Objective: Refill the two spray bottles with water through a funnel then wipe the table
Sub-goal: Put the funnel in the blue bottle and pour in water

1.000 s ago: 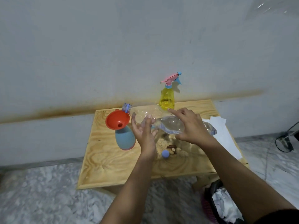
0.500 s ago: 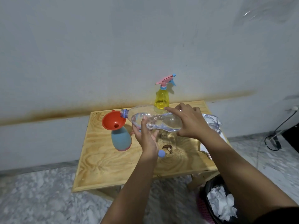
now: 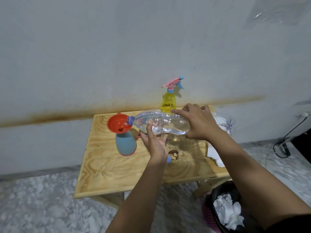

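Note:
A clear plastic water bottle [image 3: 161, 123] lies nearly level above the wooden table [image 3: 117, 174], its blue-ringed mouth over the rim of a red funnel [image 3: 117, 122]. The funnel sits in the neck of a blue spray bottle [image 3: 125, 144] with no spray head on it. My left hand [image 3: 154, 142] cups the water bottle from below near its middle. My right hand [image 3: 196, 122] grips its rear end from above. A yellow spray bottle [image 3: 168, 101] with a pink and blue trigger head stands at the back of the table. A small blue cap [image 3: 168, 160] lies on the table, partly hidden by my left wrist.
White paper towels [image 3: 217, 153] lie at the table's right edge, with clear crumpled plastic [image 3: 228, 122] behind them. A bin lined in black [image 3: 225, 207] holding crumpled paper stands on the floor at the lower right. A black cable [image 3: 284, 147] runs along the floor at the right wall.
Both hands have carried the water bottle left until its mouth reached over the red funnel, and tipped it closer to level. The camera view has shifted slightly.

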### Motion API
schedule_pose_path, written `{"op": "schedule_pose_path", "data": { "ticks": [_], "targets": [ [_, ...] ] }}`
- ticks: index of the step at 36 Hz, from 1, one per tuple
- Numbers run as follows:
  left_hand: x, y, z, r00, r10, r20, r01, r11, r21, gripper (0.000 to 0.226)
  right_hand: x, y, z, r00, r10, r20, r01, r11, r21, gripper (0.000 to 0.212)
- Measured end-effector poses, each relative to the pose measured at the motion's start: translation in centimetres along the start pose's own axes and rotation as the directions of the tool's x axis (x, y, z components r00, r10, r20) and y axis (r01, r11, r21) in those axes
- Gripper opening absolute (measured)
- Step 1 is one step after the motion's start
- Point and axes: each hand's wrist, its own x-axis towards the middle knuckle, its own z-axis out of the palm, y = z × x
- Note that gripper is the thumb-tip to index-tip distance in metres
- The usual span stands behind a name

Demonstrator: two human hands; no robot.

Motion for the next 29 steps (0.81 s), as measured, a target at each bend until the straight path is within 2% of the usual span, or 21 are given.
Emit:
{"op": "schedule_pose_path", "data": {
  "ticks": [16,25,29],
  "targets": [
    [-0.2,0.3,0.1,1.0,0.002,0.018,-0.002,1.0,-0.006,0.059,0.0,-0.1,-0.3,1.0,-0.004,-0.019,0.004,1.0,0.005,0.086],
    [-0.2,0.5,-0.1,0.999,0.034,0.036,-0.036,0.997,0.068,0.068,-0.6,0.3,0.5,1.0,0.022,-0.019,-0.021,0.997,0.07,0.088],
    [-0.6,1.0,0.1,0.995,0.067,0.073,-0.074,0.992,0.097,0.054,-0.9,0.3,1.3,0.999,0.037,-0.035,-0.033,0.992,0.119,0.089]
  ]
}}
